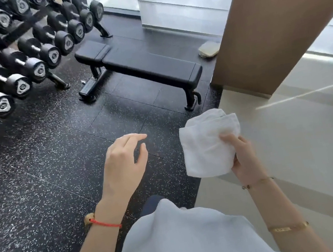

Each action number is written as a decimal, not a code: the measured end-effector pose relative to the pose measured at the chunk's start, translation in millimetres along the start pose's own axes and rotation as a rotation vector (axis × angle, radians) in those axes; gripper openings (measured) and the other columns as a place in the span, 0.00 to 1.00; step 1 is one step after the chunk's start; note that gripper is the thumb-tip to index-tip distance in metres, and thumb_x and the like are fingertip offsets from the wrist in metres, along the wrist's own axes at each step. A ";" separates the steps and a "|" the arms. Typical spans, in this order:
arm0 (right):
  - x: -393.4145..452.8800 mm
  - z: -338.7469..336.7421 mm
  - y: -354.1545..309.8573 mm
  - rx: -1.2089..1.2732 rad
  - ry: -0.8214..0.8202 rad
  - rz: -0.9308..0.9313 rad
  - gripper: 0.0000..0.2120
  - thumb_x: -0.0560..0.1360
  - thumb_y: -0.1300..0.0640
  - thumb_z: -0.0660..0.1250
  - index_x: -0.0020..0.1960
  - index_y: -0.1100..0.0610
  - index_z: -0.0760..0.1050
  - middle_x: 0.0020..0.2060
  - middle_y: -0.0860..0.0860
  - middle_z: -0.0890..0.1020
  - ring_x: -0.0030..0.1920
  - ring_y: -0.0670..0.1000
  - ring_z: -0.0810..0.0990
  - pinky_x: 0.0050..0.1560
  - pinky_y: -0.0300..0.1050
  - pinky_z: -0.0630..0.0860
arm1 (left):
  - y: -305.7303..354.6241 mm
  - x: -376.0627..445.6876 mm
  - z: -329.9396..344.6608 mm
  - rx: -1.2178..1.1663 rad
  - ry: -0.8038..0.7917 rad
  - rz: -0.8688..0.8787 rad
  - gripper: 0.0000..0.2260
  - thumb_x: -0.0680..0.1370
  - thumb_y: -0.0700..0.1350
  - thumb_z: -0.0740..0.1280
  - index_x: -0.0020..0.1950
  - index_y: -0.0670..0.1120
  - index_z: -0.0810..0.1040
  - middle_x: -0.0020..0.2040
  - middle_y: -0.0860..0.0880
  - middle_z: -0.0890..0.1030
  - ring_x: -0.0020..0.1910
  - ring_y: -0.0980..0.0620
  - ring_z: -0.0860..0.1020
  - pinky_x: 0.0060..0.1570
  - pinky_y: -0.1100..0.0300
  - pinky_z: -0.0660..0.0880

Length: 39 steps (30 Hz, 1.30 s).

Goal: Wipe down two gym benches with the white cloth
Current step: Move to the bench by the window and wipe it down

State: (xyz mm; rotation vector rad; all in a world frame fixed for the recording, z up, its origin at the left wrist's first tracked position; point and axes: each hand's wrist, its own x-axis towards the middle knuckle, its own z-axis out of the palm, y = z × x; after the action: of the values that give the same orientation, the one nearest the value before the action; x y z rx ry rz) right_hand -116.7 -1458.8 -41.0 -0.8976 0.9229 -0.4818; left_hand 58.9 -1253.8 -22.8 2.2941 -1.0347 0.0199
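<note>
Head view: speckled rubber floor (47, 160), bench (141, 64) ahead; right grip (241, 157) around white cloth (205, 143), left (124, 164) loose.

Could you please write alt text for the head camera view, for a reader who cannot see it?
A person's right hand grips a bunched white cloth while the left hand hangs open and empty above the speckled black floor. Ahead stands a flat black gym bench, untouched, with a dumbbell rack to its left and a brown pillar to its right.
</note>
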 end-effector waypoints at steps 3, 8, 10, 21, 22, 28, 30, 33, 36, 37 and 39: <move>55.9 28.1 -16.4 -0.008 -0.022 0.014 0.09 0.77 0.60 0.65 0.56 0.59 0.80 0.49 0.54 0.86 0.49 0.51 0.86 0.41 0.44 0.83 | -14.9 53.7 12.7 0.004 0.001 -0.016 0.09 0.79 0.42 0.66 0.58 0.47 0.81 0.56 0.51 0.82 0.57 0.50 0.79 0.62 0.49 0.73; 150.0 76.8 -38.4 -0.008 0.001 0.032 0.10 0.77 0.60 0.66 0.57 0.58 0.79 0.50 0.53 0.86 0.50 0.52 0.86 0.46 0.48 0.83 | -47.6 156.0 35.9 0.001 -0.022 -0.016 0.10 0.79 0.42 0.66 0.59 0.46 0.81 0.56 0.51 0.82 0.57 0.50 0.78 0.62 0.49 0.73; 189.0 98.5 -50.0 -0.001 0.007 0.023 0.10 0.77 0.60 0.66 0.58 0.57 0.79 0.51 0.52 0.86 0.51 0.51 0.85 0.44 0.46 0.83 | -62.6 204.0 41.3 -0.002 -0.026 -0.003 0.10 0.79 0.41 0.66 0.59 0.46 0.81 0.56 0.50 0.82 0.57 0.50 0.78 0.63 0.49 0.73; 367.5 218.4 -124.7 0.152 0.137 -0.002 0.11 0.77 0.60 0.66 0.58 0.59 0.79 0.53 0.55 0.85 0.53 0.54 0.84 0.48 0.47 0.83 | -134.8 464.3 52.2 -0.027 -0.059 0.178 0.09 0.78 0.39 0.67 0.57 0.45 0.81 0.54 0.50 0.82 0.55 0.49 0.79 0.60 0.47 0.74; 379.4 223.2 -128.7 0.164 0.158 0.004 0.12 0.77 0.60 0.66 0.59 0.60 0.79 0.53 0.55 0.85 0.53 0.54 0.84 0.48 0.47 0.83 | -137.7 481.7 57.2 -0.027 -0.072 0.191 0.09 0.78 0.39 0.67 0.57 0.45 0.81 0.54 0.50 0.82 0.55 0.49 0.79 0.60 0.47 0.74; 459.7 233.2 -149.8 0.188 0.265 0.047 0.14 0.76 0.59 0.67 0.59 0.63 0.79 0.51 0.56 0.86 0.47 0.52 0.86 0.38 0.43 0.81 | -148.2 576.1 100.3 -0.048 -0.136 0.262 0.09 0.78 0.39 0.67 0.57 0.45 0.81 0.54 0.51 0.83 0.55 0.50 0.79 0.60 0.50 0.74; 489.8 231.2 -157.5 0.196 0.295 0.064 0.14 0.76 0.59 0.67 0.59 0.64 0.79 0.48 0.55 0.86 0.45 0.51 0.86 0.37 0.42 0.81 | -150.7 605.4 121.2 -0.046 -0.156 0.271 0.09 0.78 0.39 0.67 0.57 0.45 0.81 0.54 0.51 0.83 0.55 0.50 0.79 0.60 0.50 0.74; 542.6 224.3 -172.3 0.202 0.293 0.089 0.14 0.76 0.59 0.67 0.60 0.63 0.78 0.51 0.56 0.86 0.49 0.52 0.86 0.41 0.43 0.82 | -151.0 651.7 160.4 -0.040 -0.157 0.275 0.08 0.78 0.39 0.66 0.56 0.45 0.81 0.54 0.50 0.83 0.55 0.49 0.80 0.59 0.50 0.74; 604.3 216.9 -192.6 0.186 0.299 0.123 0.15 0.77 0.60 0.66 0.62 0.64 0.77 0.56 0.59 0.84 0.55 0.56 0.83 0.52 0.49 0.82 | -145.9 699.0 206.0 -0.046 -0.150 0.235 0.08 0.78 0.39 0.66 0.55 0.45 0.82 0.53 0.50 0.83 0.54 0.49 0.80 0.59 0.53 0.74; 621.2 215.3 -197.4 0.186 0.310 0.134 0.15 0.78 0.61 0.65 0.63 0.64 0.76 0.57 0.59 0.83 0.57 0.57 0.82 0.55 0.51 0.80 | -144.6 710.1 218.3 -0.044 -0.147 0.219 0.08 0.78 0.38 0.66 0.55 0.45 0.82 0.53 0.50 0.83 0.54 0.49 0.79 0.59 0.54 0.73; 653.3 211.6 -203.4 0.186 0.315 0.144 0.15 0.78 0.62 0.65 0.64 0.64 0.75 0.58 0.59 0.82 0.57 0.57 0.81 0.57 0.51 0.79 | -146.0 728.3 241.7 -0.032 -0.138 0.213 0.09 0.79 0.38 0.65 0.56 0.45 0.82 0.53 0.50 0.83 0.55 0.49 0.79 0.60 0.55 0.72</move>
State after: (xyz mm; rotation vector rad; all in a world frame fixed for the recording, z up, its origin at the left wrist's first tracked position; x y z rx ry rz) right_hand 415.2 -1932.0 -119.8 -0.5896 1.1993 -0.5845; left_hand 608.9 -1801.4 -111.1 2.1716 -1.3371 -0.0681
